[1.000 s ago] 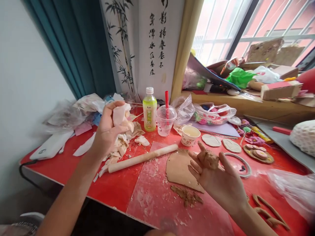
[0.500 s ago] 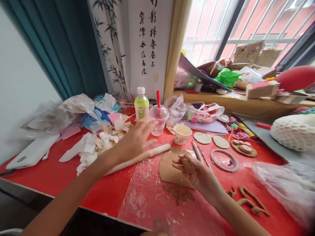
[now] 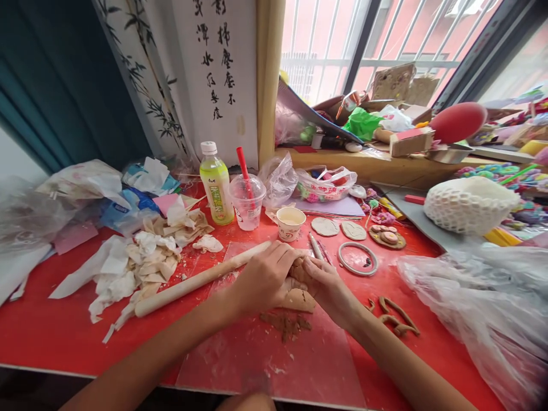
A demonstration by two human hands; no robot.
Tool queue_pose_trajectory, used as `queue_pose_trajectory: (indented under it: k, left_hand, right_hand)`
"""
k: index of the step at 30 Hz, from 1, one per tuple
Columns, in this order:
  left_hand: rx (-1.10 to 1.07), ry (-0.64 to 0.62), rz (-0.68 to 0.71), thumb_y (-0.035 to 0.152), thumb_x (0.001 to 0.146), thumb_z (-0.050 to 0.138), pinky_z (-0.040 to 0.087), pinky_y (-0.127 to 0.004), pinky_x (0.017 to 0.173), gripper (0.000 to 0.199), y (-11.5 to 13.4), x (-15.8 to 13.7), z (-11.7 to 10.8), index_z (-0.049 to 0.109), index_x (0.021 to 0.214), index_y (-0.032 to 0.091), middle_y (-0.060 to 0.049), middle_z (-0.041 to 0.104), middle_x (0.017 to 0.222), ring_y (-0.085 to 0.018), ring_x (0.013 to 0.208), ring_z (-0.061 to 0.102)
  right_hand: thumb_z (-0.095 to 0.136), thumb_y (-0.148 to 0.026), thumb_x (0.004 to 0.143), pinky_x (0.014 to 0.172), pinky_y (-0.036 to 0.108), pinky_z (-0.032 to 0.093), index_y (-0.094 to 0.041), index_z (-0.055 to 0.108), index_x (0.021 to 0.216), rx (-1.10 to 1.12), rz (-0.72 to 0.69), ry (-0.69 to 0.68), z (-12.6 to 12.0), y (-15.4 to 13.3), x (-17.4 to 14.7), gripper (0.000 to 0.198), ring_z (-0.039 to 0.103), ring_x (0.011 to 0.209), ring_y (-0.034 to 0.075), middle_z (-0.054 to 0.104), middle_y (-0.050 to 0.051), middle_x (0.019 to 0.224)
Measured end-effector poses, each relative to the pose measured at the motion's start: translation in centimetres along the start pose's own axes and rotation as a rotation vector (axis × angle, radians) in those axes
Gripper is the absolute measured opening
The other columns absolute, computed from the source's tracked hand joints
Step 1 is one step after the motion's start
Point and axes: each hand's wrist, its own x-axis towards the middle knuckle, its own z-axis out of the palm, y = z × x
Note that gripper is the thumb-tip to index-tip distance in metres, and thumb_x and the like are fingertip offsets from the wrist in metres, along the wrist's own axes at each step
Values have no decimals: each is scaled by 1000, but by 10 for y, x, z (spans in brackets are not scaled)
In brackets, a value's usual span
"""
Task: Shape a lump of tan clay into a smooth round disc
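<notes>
A brown lump of clay [image 3: 298, 272] is held between my two hands, over the red table. My left hand [image 3: 264, 278] is closed against the lump's left side, fingers curled over it. From the right, my right hand [image 3: 326, 281] grips the same lump, its thumb pressed on top. Below them lies a flat clay slab [image 3: 299, 301], mostly covered by the hands. Crumbly clay scraps [image 3: 286, 325] lie just nearer to me on a clear sheet [image 3: 257, 365]. A wooden rolling pin [image 3: 188, 285] rests slantwise to the left, its far end near my left hand.
Behind the hands stand a paper cup [image 3: 290, 224], a plastic cup [image 3: 248, 205] and a drink bottle [image 3: 215, 185]. Crumpled tissues [image 3: 141, 262] lie left. To the right are a ring [image 3: 358, 258], clay strips [image 3: 396, 317], pale clay discs [image 3: 325, 226] and a plastic bag [image 3: 466, 308].
My left hand has come down from near the cups to the clay lump in my right hand. Both hands now hold it. The view has swung to the right.
</notes>
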Motion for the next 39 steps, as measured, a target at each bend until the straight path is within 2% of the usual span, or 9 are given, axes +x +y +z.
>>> queue_pose_trajectory:
  k: [4,10,14,19,24,26,29,34,39]
  left_hand:
    - [-7,88,9,21,84,50,47,-38,81,17,3,-6,7,51,98,13,-9,60,92,-21,85,53]
    - [-37,127,-41,7,79,44,46,-35,76,14,6,-14,17,49,91,14,-8,57,85,-19,80,50]
    - [-42,179,-76,4,76,43,44,-31,70,17,10,-11,20,47,85,17,-4,54,80,-17,74,47]
    - [-93,181,-142,3,76,45,40,-29,68,17,9,-6,23,47,84,18,-2,52,78,-16,73,47]
    - [-195,182,-303,10,80,45,36,-30,67,10,9,3,26,45,74,18,-1,49,73,-16,71,45]
    - [-222,207,-352,13,81,44,35,-30,66,12,9,7,28,42,71,19,0,48,71,-16,69,44]
    - [-277,214,-396,13,78,46,34,-28,64,13,11,12,27,40,68,19,1,48,69,-14,66,44]
    - [-429,120,-483,16,78,48,33,-25,60,10,7,13,12,50,68,18,2,53,64,-12,61,46]
    - [-671,63,-601,32,79,56,37,-23,59,22,-2,7,-7,57,65,16,2,56,62,-11,60,49]
  right_hand:
    - [65,-44,78,76,23,44,-18,64,96,-85,24,6,3,4,0,32,54,84,12,60,3,89]
    - [51,-53,83,75,27,40,-14,59,81,-685,-156,147,3,3,-3,40,49,80,15,56,4,82]
    - [40,-52,88,74,28,39,-15,54,75,-811,-200,131,2,-1,-4,42,50,78,15,56,3,79]
    - [36,-55,89,73,29,41,-16,56,75,-826,-200,133,0,-1,-1,46,52,79,17,58,4,79]
    - [30,-69,83,72,32,48,-16,54,79,-650,-158,69,-8,3,7,58,58,83,19,61,8,89]
    - [36,-73,78,69,32,50,-16,53,78,-617,-141,47,-10,1,9,59,60,76,18,61,7,84]
    - [56,-65,72,65,31,52,-17,51,75,-606,-108,34,-10,-4,10,49,61,68,17,60,3,72]
    - [55,-62,76,71,35,53,-14,57,82,-539,-12,-110,-4,-10,5,49,66,70,18,67,7,73]
    - [54,-64,76,75,36,52,-11,61,91,-491,55,-228,-3,-7,3,56,68,80,21,70,14,87]
